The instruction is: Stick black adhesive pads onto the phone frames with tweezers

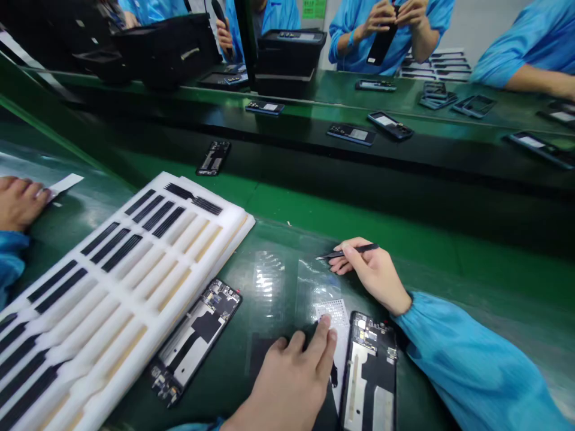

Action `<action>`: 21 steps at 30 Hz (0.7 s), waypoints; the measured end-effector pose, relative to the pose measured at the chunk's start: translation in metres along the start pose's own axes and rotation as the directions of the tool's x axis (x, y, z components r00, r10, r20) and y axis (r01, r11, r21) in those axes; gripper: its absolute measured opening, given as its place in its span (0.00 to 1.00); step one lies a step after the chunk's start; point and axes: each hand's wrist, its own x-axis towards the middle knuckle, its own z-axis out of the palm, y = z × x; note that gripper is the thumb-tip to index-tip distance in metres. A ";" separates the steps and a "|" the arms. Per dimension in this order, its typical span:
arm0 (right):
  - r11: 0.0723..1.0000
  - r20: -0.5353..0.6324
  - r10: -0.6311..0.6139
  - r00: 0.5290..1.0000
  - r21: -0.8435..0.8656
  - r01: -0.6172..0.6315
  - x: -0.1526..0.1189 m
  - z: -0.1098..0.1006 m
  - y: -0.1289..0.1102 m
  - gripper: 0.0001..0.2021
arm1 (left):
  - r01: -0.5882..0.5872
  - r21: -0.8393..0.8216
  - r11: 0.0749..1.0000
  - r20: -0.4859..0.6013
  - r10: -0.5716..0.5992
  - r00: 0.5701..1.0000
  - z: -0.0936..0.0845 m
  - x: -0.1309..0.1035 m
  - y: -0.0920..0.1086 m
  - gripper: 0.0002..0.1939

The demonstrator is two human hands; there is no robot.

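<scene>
My right hand point(371, 266) is closed around a pair of dark tweezers point(353, 251), whose tips point left just above the clear plastic on the bench. With fingers stretched out, my left hand point(291, 380) rests at the lower edge of a pale sheet covered in small marks point(333, 311). An opened phone point(371, 371), its circuit board showing, lies right of that hand. Left of it lies a second opened phone point(197, 341), slanted beside the foam tray. Clear sheets with printed rows point(269, 278) lie on the bench between the phones and the tray.
A white foam tray point(233, 224) with black strips in its slots fills the left. Another person's hand point(20, 203) is at the left edge. Beyond, several phones, including one phone unit point(213, 158), lie on the green line. Co-workers in blue point(390, 36) work opposite.
</scene>
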 end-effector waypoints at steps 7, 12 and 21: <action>0.998 -0.013 -0.056 0.998 -0.021 0.056 -0.004 0.003 0.006 0.20 | 0.020 0.004 1.000 -0.032 -0.020 0.999 0.003 0.001 -0.001 0.28; 0.996 0.008 -0.084 0.996 -0.027 0.084 -0.003 0.001 0.007 0.17 | 0.008 -0.029 1.000 0.014 -0.007 1.000 0.005 0.000 -0.001 0.31; 0.980 0.024 -0.196 0.980 0.049 0.195 -0.026 -0.008 -0.012 0.13 | 0.192 -0.867 0.459 0.010 -0.370 0.929 -0.011 -0.001 -0.013 0.19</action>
